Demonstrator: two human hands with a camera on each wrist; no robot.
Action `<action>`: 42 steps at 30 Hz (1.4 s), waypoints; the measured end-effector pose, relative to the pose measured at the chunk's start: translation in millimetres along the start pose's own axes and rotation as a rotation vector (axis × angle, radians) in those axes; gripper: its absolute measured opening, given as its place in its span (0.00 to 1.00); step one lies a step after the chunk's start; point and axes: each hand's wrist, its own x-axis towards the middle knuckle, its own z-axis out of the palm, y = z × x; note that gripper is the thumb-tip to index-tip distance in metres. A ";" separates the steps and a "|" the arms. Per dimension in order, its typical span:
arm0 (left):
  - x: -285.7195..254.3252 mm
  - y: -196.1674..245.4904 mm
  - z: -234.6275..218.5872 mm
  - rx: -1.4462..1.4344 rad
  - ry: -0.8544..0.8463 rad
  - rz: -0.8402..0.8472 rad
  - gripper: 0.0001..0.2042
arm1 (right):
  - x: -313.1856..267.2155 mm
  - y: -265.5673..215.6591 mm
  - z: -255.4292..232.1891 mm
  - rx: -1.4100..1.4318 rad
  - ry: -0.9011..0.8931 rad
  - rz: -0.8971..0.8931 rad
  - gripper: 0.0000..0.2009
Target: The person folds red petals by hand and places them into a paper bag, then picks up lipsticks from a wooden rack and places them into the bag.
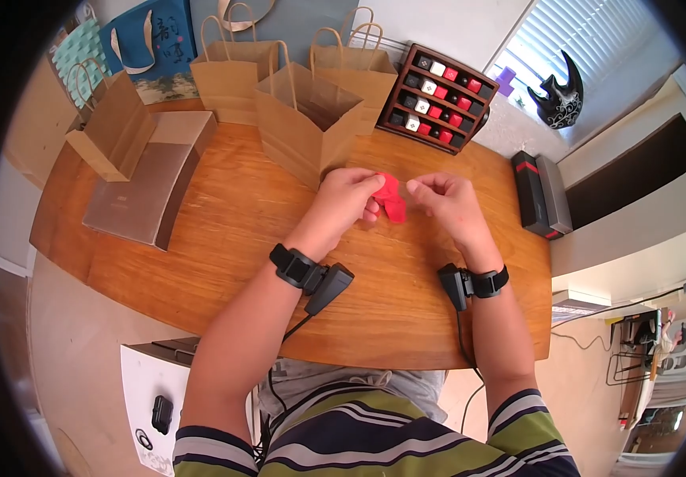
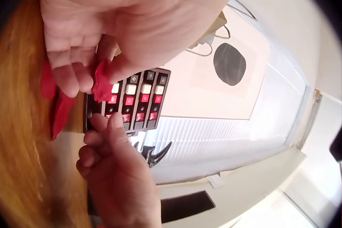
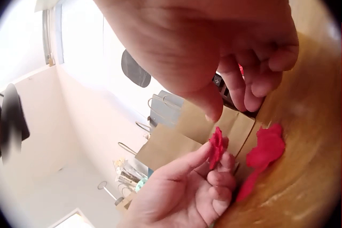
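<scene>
My left hand (image 1: pixel 346 199) pinches a soft, crumpled piece of red fabric (image 1: pixel 392 199) between thumb and fingers, above the wooden table (image 1: pixel 223 215). Loose parts of the fabric (image 3: pixel 266 147) hang below those fingers in the right wrist view. Just to the right, my right hand (image 1: pixel 448 205) is raised with its fingers loosely bent. A gap shows between its thumb and fingers in the right wrist view, with nothing visible held there. Its thumb tip is close to the red fabric (image 2: pixel 101 82) in the left wrist view.
Several brown paper bags (image 1: pixel 303 127) stand along the back of the table. A dark rack (image 1: pixel 438 99) of red, white and black cubes leans behind the right hand. A flat box (image 1: pixel 140 195) lies at left; black boxes (image 1: pixel 535 195) sit at the right edge.
</scene>
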 end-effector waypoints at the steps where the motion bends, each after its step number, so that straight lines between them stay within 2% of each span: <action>1: 0.8 0.2 -0.6 0.020 0.014 0.014 0.12 | -0.9 2.6 0.3 -0.044 -0.015 -0.018 0.16; 4: 2.1 0.2 -2.5 0.038 0.051 0.042 0.11 | -4.6 0.0 5.6 -0.384 -0.025 -0.063 0.20; 7: 3.8 -0.8 -2.4 0.045 0.069 0.045 0.11 | -4.2 0.7 10.6 -0.440 -0.055 -0.139 0.18; 10: 3.0 0.4 -1.7 0.052 0.074 0.044 0.11 | -5.7 -7.7 11.2 -0.415 -0.106 -0.033 0.14; 16: -0.2 3.6 3.3 0.032 0.105 0.054 0.12 | -0.8 10.1 1.3 -0.236 -0.142 0.026 0.07; 19: 0.5 3.0 3.1 0.037 0.106 0.050 0.13 | -0.1 8.0 -11.9 -0.140 -0.150 0.057 0.07; 22: 2.0 -0.1 1.9 0.042 0.096 0.046 0.14 | 0.4 6.3 -19.1 -0.025 -0.052 0.058 0.09; 28: -0.9 2.9 3.4 -0.025 0.017 -0.033 0.18 | -7.0 -6.4 -8.2 0.298 -0.089 0.028 0.09; 32: -6.9 9.4 8.9 -0.082 -0.019 -0.071 0.21 | -9.2 -4.5 7.6 0.163 -0.076 0.003 0.09; 38: -9.1 7.5 14.0 0.104 -0.077 -0.023 0.17 | -11.0 -3.0 13.7 0.180 -0.050 0.001 0.09; 42: -7.5 3.4 12.6 0.132 -0.047 0.004 0.13 | -13.6 -6.8 10.8 0.160 -0.049 0.010 0.09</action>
